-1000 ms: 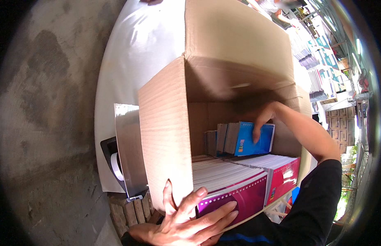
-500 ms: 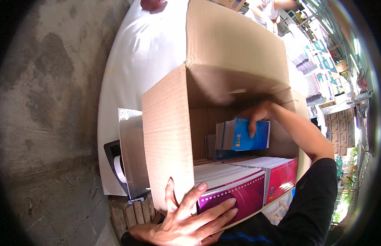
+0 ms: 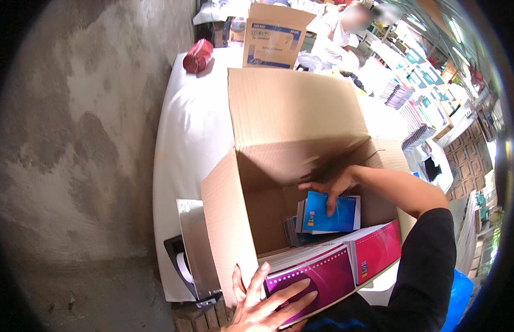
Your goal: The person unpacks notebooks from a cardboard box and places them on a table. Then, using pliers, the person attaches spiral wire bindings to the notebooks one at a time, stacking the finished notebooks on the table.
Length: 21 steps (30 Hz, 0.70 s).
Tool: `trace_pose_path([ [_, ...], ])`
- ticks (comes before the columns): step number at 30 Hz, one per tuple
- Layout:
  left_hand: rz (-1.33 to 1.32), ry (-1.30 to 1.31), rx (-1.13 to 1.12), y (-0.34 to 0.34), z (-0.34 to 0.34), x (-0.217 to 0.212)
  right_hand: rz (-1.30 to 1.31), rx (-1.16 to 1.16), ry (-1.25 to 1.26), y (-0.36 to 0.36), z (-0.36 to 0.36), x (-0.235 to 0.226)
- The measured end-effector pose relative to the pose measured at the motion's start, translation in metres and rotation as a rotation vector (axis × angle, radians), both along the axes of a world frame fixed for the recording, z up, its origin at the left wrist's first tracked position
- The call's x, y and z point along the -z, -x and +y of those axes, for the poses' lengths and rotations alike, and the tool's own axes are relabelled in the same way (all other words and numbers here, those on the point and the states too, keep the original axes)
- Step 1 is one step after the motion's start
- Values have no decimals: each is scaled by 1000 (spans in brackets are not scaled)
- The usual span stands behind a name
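Note:
In front of me stands an open cardboard box (image 3: 229,216) with booklets inside. My left hand (image 3: 265,307) has its fingers spread over the box's near edge and the purple booklets (image 3: 323,276), whose spines and page edges form a thick row. Beside them is a row of pink-red booklets (image 3: 377,252). Inside the box, my right hand (image 3: 341,185) reaches in from the right, thumb lying on the cover of a blue booklet (image 3: 345,214). Its visible fingers stretch left above the blue booklets' top edge; any others are hidden behind.
A white-covered table (image 3: 182,144) holds the box, beside a concrete wall (image 3: 91,138). A tape dispenser (image 3: 182,265) stands left of the box. Farther off are a red object (image 3: 198,56), another carton (image 3: 273,41), a person and stacked booklets (image 3: 417,127).
The view has tilted up, showing more of the table's far end. My right hand's fingers have stretched out at the top of the blue booklets, which lean differently. My left hand stays on the near edge.

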<state>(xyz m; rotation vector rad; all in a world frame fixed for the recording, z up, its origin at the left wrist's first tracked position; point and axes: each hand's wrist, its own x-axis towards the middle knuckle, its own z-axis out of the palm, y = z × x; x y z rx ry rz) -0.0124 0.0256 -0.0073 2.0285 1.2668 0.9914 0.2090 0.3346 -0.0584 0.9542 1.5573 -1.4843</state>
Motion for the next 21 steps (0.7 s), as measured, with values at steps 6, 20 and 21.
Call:
trace_pose_path([
  [6,-9,-22,15,-1,2,-4,6,-69,370,-17,1,20],
  [20,25,20,16,-2,0,-10,-138,-75,327,-6,1,21],
  [21,27,11,16,-2,0,-9,-132,-73,331,-6,0,19],
])
